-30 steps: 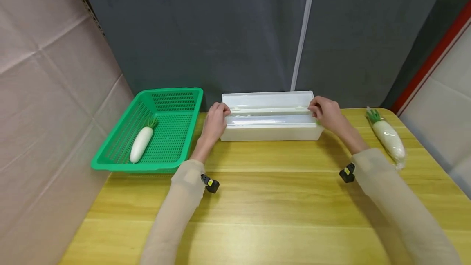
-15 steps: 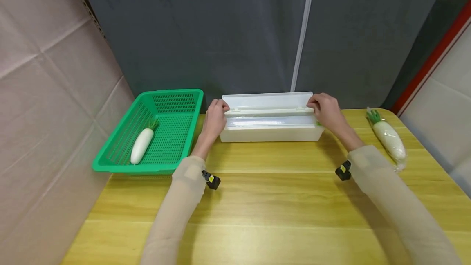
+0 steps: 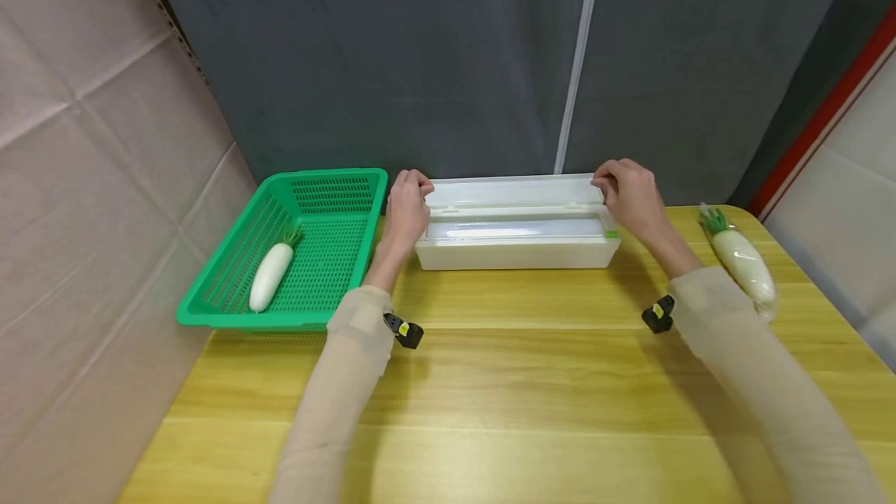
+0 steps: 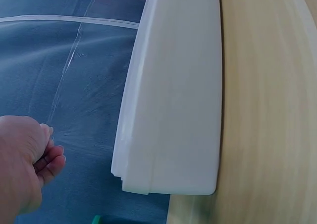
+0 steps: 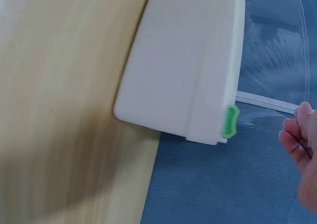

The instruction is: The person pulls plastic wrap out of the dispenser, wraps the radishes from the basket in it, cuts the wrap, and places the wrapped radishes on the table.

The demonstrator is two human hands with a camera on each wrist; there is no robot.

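A long white cling film dispenser (image 3: 518, 257) lies on the table with its lid (image 3: 512, 192) raised behind it and a shiny roll (image 3: 514, 229) inside. From it comes a sheet of clear cling film (image 5: 283, 55), stretched between both hands with its free edge taut. My left hand (image 3: 407, 212) pinches one corner of that edge beside the box's left end. At the right end, my right hand (image 3: 633, 197) pinches the other corner. Both wrist views show the hands raised off the box, with fine creases fanning from the fingertips. A green slider (image 5: 230, 121) sits on the box's right end.
Left of the box stands a green basket (image 3: 280, 321) holding a white radish (image 3: 271, 277) with green tops. At the table's right lies another radish (image 3: 745, 263), wrapped in clear film. A dark curtain (image 3: 392, 61) hangs close behind the wooden table (image 3: 518, 387).
Both hands have risen from the box's opening, still pinching the cling film, and now stand slightly farther apart. The basket and both radishes have stayed in place.
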